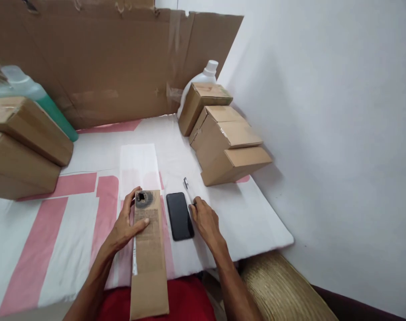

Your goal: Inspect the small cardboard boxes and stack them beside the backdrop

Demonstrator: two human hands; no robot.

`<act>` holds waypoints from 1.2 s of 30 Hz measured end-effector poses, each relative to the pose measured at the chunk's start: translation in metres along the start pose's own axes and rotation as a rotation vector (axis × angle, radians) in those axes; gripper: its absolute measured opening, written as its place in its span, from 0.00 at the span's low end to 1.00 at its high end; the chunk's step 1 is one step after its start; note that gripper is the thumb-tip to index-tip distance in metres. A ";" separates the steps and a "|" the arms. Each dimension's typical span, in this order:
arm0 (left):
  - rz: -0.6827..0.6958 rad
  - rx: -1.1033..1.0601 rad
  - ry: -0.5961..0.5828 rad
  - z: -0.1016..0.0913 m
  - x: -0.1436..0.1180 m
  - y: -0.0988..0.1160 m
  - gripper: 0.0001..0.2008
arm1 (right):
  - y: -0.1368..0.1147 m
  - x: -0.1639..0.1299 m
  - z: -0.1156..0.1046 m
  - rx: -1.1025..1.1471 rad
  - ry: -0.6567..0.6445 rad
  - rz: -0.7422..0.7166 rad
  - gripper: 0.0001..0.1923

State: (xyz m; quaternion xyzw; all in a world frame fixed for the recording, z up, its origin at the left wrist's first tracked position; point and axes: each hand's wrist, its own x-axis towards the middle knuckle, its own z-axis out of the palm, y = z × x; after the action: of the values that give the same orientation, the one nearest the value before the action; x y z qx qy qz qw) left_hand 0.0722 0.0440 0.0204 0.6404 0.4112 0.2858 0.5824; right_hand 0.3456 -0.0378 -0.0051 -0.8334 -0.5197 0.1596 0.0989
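Observation:
My left hand (127,223) is closed around the upper part of a long, narrow cardboard box (150,258), its thumb on the top face. Near the far end, that face has a ragged dark hole with a blackened ring. The near end of the box reaches past the table edge, above my lap. My right hand (206,220) pinches a slim, whitish pen-like stick (188,189) with a dark and silvery far end; its exact kind is unclear. Between the box and my right hand, a black smartphone (180,216) lies flat with its screen dark.
Several cardboard boxes (223,133) stand at the right, before a white bottle (206,73). More boxes (29,147) and a green-liquid bottle (52,107) are at left. A cardboard panel (99,62) backs the cloth-covered table (256,218). A white wall rises at right.

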 end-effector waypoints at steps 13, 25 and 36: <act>0.015 -0.046 0.013 0.004 -0.001 0.001 0.46 | -0.034 -0.049 0.008 0.014 -0.072 0.108 0.23; 0.022 -0.061 0.010 0.004 -0.001 -0.002 0.48 | -0.040 -0.038 0.021 0.547 -0.056 0.104 0.11; 0.066 -0.103 0.011 0.007 -0.001 -0.002 0.47 | -0.064 -0.056 -0.049 1.707 -0.395 0.171 0.25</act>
State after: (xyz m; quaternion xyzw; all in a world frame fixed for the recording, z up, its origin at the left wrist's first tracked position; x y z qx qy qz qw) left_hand 0.0767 0.0396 0.0175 0.6210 0.3779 0.3293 0.6025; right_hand 0.2873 -0.0596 0.0704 -0.4684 -0.1666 0.6417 0.5840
